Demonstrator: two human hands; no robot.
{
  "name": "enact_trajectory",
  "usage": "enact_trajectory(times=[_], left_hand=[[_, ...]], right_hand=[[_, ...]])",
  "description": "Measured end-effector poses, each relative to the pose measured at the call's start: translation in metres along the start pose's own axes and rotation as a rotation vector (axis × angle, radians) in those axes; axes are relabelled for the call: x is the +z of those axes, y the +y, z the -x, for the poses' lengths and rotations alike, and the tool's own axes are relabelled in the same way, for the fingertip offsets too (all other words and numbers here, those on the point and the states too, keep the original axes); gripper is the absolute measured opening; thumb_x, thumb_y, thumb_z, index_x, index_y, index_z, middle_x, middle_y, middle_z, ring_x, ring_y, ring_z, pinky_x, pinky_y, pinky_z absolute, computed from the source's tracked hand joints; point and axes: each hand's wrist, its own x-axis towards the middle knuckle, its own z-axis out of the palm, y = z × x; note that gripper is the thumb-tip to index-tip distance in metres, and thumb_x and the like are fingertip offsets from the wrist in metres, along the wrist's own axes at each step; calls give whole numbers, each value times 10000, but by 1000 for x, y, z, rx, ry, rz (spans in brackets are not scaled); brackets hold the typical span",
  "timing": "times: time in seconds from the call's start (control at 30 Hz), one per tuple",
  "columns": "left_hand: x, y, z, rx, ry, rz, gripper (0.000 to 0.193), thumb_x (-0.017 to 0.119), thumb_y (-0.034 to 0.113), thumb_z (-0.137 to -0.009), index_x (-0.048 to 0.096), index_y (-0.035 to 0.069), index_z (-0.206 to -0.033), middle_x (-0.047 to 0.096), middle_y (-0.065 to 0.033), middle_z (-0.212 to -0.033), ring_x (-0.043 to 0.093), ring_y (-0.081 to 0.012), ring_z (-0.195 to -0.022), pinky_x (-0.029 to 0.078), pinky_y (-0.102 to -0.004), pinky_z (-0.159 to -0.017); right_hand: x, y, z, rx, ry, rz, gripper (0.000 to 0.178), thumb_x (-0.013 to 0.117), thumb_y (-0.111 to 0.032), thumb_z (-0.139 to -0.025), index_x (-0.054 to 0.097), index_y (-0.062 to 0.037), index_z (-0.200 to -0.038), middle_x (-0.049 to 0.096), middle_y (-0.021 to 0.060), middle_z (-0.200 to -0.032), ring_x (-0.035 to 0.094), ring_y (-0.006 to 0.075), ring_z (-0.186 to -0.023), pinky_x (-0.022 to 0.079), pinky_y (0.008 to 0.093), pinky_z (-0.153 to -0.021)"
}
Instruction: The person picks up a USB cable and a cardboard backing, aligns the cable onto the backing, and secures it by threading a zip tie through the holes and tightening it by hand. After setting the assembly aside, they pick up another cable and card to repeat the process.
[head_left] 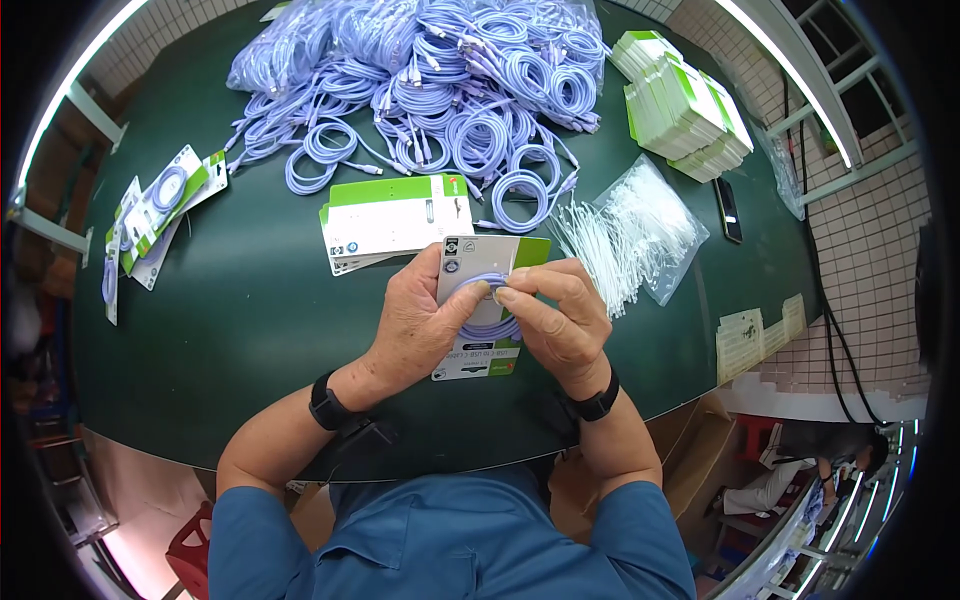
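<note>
Both hands close on one backing card (pixel 478 352) above the green surface (pixel 250 330): the left hand (pixel 420 320) steadies its edge while the right hand (pixel 560 315) pinches a coiled lilac cable (pixel 490 328) flat against it, likely to seat it.

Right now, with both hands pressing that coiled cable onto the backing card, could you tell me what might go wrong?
1. The left hand and right hand pinch the lilac cable coil against the backing card; if a thumb slips, the coil may spring loose.
2. The card is held up off the green table, so pressing could bend it.
3. The bag of white ties lies close to the right hand; a reach could knock it.
</note>
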Motion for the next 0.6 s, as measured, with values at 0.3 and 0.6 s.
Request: enact_trajectory(times=[0.3,0.6], left_hand=[[-1,4,0,33,9,-17,285,668,64,-996,630,-23,-1265,747,-102,-1122,703,-132,-980,589,-295,-856],[0,4,1,30,4,-27,287,678,69,-995,628,-24,-1261,746,-101,-1112,704,-133,-969,593,-297,-844]], right_hand=[[0,-5,-2,0,30,-42,378,839,86,-745,756,-85,-1071,744,94,-1037,703,250,-850,565,327,-676],[3,-5,-1,7,81,-28,347,842,67,-753,761,-81,-1056,747,95,-1005,696,250,-839,553,324,-665]])
